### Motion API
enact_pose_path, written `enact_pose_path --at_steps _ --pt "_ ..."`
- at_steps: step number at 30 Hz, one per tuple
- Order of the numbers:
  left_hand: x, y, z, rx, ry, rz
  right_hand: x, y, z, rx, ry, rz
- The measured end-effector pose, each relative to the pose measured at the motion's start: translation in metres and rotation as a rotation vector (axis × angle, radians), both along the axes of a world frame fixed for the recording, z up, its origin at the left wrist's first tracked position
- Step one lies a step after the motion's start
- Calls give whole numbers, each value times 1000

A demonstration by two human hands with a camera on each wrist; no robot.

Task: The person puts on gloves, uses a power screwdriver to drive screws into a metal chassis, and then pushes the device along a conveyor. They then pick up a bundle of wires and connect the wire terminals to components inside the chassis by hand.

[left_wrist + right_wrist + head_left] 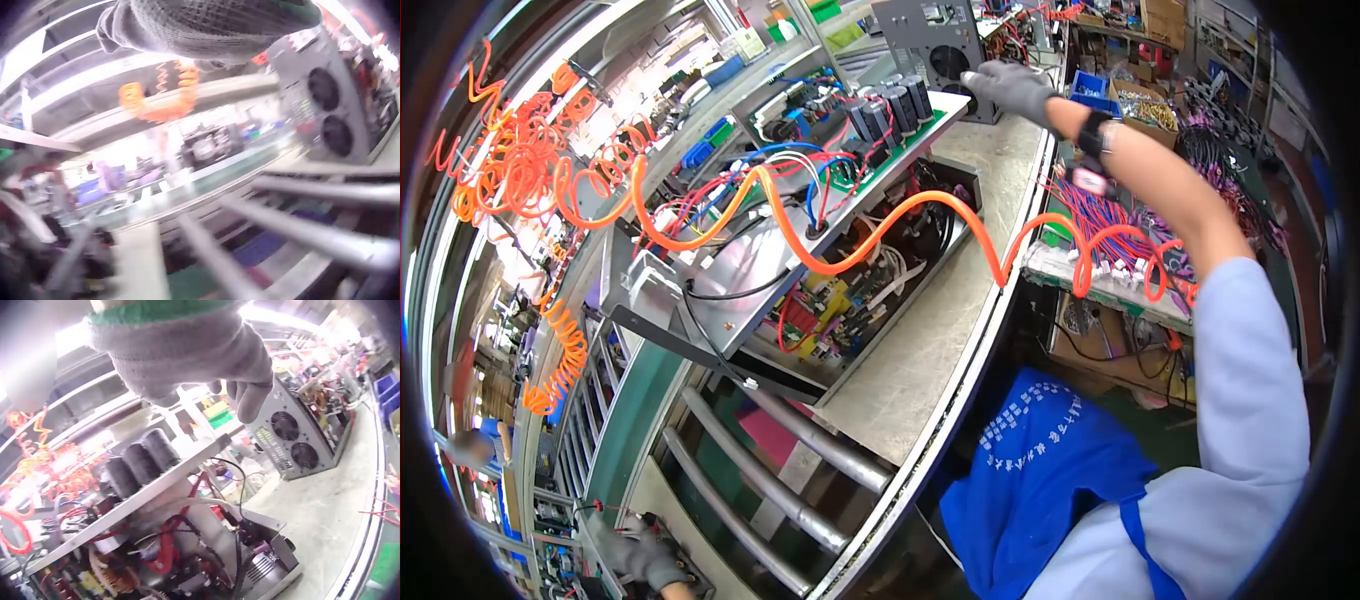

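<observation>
My right hand [1015,92], in a grey glove, reaches out over the far part of the bench, its fingers stretched toward a grey metal case with round fans [945,55]. The right wrist view shows the fingers hanging loosely, overlapping that case's top corner, with nothing held. Nearer stands an opened metal chassis [970,180], with wiring and boards inside. Its raised, tilted panel [750,320] carries a green board with several black capacitors [890,110]. My left hand [640,555], also gloved and blurred, is low at the left beyond the rollers, fingers loose beside dark parts.
An orange coiled hose [800,250] stretches across the chassis toward the right. Metal rollers [785,485] lie at the near end of the bench. On the right, a side table holds bundled red and blue wires [1100,225] and a blue bin [1093,90]. Another person [475,447] is at far left.
</observation>
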State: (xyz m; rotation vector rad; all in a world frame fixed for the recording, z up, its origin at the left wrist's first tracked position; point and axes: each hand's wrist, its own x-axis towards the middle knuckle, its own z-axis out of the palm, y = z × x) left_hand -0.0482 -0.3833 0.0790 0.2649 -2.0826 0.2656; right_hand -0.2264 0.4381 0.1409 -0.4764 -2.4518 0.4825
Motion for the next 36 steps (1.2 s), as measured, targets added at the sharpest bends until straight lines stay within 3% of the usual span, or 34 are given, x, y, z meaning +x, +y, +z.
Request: enact_pose_path --at_steps 1,2,3,4,5,6,8,11,12,14,17,20,21,24,25,26,28,31,33,35,36 --pt "-20 29 -18 89 76 -258 -29 8 -3 -31 -92 -10" --pt "-23 104 -16 144 48 -415 -54 12 -9 -64 -182 -19" --pt "-19 174 -14 287 -93 -275 -69 11 -14 -203 -219 67" --pt "-53 186 -60 595 48 -782 -84 7 -22 -344 -258 157" --pt "-57 220 -62 617 -55 -712 -97 -8 -40 -790 -10 163" --pt "-67 261 -59 645 -158 -637 -109 0 -49 -777 76 100" --pt "-94 305 -68 988 -282 -589 -86 -7 -33 -629 -82 85" --pt "-124 323 -68 1193 -297 -326 -77 -10 -38 -689 -38 113" --pt "-139 309 -84 1282 -193 -672 -77 -9 -42 -693 -21 128" --pt "-149 296 -105 1138 -84 -705 -76 -10 -43 -702 -6 144" --pt "-140 289 -94 1196 -217 -682 -69 -10 -39 -771 -65 188" --pt "-141 298 -95 1132 -114 -511 -69 -5 -42 -737 -94 251" --pt "-133 309 -77 1282 -230 -621 -71 -2 -43 -720 -101 280" --pt "-133 312 -78 1226 -220 -473 -59 8 -33 -713 -233 350" --pt "-129 317 -74 1183 -218 -488 -54 22 -30 -634 -249 441" --pt "-126 321 -70 1169 -181 -547 -42 26 -20 -315 -173 443" --pt "-129 321 -68 1123 -215 -442 1 23 12 41 11 566" --pt "-127 321 -77 1197 -131 -647 109 -13 36 -220 304 711" --pt "-120 329 -70 1225 -193 -597 181 -57 21 -518 503 730" --pt "-112 341 -63 1108 -261 -515 194 -42 -6 -16 470 1223" --pt "-102 354 -77 1015 -119 -481 194 -38 -15 273 440 1449"
